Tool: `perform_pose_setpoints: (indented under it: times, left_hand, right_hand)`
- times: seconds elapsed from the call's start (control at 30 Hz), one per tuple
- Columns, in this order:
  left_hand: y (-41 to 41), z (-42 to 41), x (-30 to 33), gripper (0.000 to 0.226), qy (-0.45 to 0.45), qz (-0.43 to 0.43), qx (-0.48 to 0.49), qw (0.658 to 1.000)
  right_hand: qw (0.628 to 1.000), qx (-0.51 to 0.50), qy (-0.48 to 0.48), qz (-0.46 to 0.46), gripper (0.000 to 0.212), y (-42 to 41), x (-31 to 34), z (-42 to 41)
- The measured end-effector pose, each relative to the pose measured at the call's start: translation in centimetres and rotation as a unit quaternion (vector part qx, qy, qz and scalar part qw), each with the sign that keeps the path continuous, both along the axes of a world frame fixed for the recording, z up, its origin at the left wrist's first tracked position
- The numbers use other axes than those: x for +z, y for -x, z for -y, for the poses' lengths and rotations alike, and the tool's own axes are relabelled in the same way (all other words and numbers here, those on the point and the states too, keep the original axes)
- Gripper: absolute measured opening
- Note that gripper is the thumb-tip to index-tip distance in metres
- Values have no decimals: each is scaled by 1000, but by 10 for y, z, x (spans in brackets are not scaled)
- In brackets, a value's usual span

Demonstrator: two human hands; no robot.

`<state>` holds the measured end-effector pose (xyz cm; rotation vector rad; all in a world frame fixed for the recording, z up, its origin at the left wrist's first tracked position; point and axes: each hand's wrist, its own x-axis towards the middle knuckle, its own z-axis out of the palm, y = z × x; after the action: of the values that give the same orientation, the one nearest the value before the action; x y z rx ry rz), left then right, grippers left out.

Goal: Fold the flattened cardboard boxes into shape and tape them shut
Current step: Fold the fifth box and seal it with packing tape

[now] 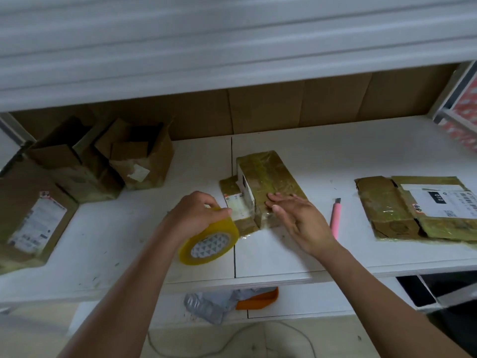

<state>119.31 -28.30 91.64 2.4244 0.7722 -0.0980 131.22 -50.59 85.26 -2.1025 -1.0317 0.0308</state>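
Note:
A small cardboard box, glossy with old tape, stands folded in the middle of the white table; a labelled flap sticks out on its left side. My left hand grips a yellowish roll of tape just left of the box, at the flap. My right hand lies with straight fingers on the box's near top face, pressing it. A flattened box with a white shipping label lies at the right.
A pink utility knife lies right of my right hand. Three folded boxes stand at the left, two with open tops. Brown cardboard lines the back. Below the table edge are an orange object and grey packaging.

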Motion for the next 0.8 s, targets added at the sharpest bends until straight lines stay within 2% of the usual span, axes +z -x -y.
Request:
perform_pose_setpoints:
  times: [0.1,0.2,0.27,0.37,0.43,0.47,0.53,0.6,0.67,0.73,0.8]
  left_hand:
    - [-8,3,9,20,-10,-4,-40,999]
    - [-27,17,12,31,-18,-57,-61,996]
    - [-35,29,9,29,-87,-96,-70,989]
    - [-34,36,3,22,-179,-92,-74,977]
    - [-32,34,3,20,-176,-86,-65,978]
    - [-32,33,4,19,-165,-86,-60,981]
    - [-31,30,5,18,-142,-83,-50,985]
    - [-29,28,6,19,-129,-80,-44,987]
    - [-29,27,6,20,-129,-78,-43,988]
    - [-28,28,5,23,-134,-73,-42,987]
    - [-27,28,4,25,-138,-70,-39,987]
  right_hand:
    - [999,-41,-19,-22,34,3,-1,-9]
    - [997,-68,-35,-16,26,7,-1,-14]
    - [998,-57,-34,-23,21,5,2,-11]
    - [987,-49,-126,-83,19,3,12,5]
    - [976,-128,-169,-54,24,-4,14,26]
    - [973,-182,-140,-15,28,-10,13,38]
    - [968,-245,24,44,41,-23,8,63]
    - [931,-238,263,88,49,-29,1,79]
    - [880,-173,408,170,40,-31,-5,82]
    - [865,-126,434,216,30,-32,-4,82]
    - [875,-127,407,229,22,-34,1,82]
